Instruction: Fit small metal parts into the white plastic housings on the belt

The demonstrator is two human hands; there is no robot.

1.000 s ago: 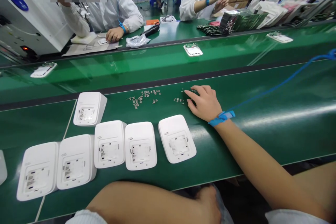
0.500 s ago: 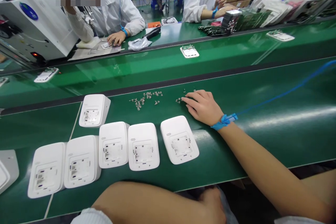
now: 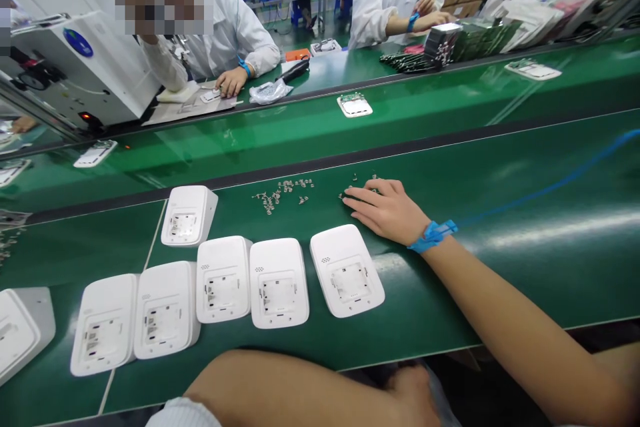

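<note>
Seven open white housings (image 3: 347,270) beside right hand (image 3: 389,211)

A white machine (image 3: 85,73) and co-workers' white sleeves (image 3: 250,40) stand beyond the far green belt (image 3: 450,100).

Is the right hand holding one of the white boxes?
No, the right hand lies flat on the green table by the little screws, apart from the nearest white box.
</note>
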